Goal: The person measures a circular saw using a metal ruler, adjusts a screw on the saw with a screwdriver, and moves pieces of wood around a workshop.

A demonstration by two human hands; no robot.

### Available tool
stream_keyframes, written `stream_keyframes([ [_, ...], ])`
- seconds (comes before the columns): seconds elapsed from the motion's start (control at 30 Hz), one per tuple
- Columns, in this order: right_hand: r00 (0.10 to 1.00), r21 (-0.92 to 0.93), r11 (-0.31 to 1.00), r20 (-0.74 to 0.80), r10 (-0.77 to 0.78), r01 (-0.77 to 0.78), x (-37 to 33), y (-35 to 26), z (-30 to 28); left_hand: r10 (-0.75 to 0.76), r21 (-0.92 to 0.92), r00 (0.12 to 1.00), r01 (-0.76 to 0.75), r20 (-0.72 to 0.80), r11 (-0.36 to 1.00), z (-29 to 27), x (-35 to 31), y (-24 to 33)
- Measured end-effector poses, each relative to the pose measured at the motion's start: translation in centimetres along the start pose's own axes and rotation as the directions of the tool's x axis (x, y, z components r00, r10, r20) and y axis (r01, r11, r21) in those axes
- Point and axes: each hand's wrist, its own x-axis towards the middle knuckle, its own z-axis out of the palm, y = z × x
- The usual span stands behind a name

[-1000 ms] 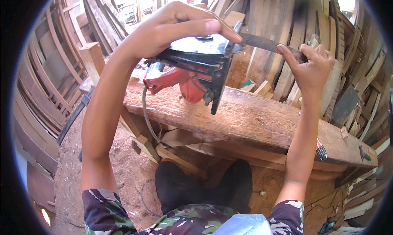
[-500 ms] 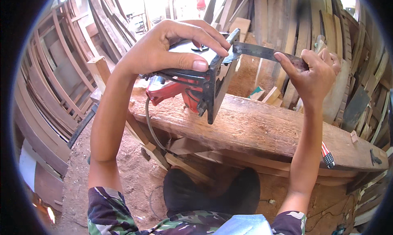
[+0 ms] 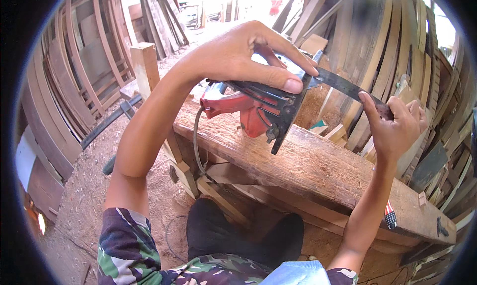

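Note:
My left hand (image 3: 253,61) grips a red circular saw (image 3: 254,122) at its black base plate, thumb and fingertips pressing near the plate's edge. The saw is tilted on its side above the wooden beam, and its base plate (image 3: 288,123) stands steeply on edge. Between the thumb and curled fingers of my right hand (image 3: 397,128) is a dark steel ruler (image 3: 343,86). Its far end reaches the saw next to the base plate, by a bit of the blade. Whether the ruler touches the blade I cannot tell. A grey power cord (image 3: 196,141) hangs from the saw's handle.
A thick wooden beam (image 3: 323,158) dusted with sawdust runs across in front of me on wooden supports. A flag-patterned object (image 3: 390,218) lies at its near edge. Boards (image 3: 367,51) lean at the right, frames (image 3: 84,51) at the left. A wooden post (image 3: 145,69) stands beside my left arm.
The saw and both hands have shifted right in the picture, with the view turning too. The base plate leans more now, and the ruler slopes down more steeply toward my right hand.

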Motion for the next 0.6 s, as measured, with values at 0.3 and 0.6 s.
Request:
stream_keyframes([
  [0.3, 1.000, 0.029, 1.000, -0.021, 0.000, 0.001, 0.05, -0.11, -0.07, -0.033, -0.008, 0.999, 0.033, -0.035, 0.999, 0.35, -0.35, -0.38],
  [0.6, 1.000, 0.021, 1.000, 0.001, 0.014, -0.014, 0.15, -0.04, -0.20, 0.080, 0.055, 0.997, -0.079, -0.017, 0.995, 0.43, -0.16, -0.79],
])
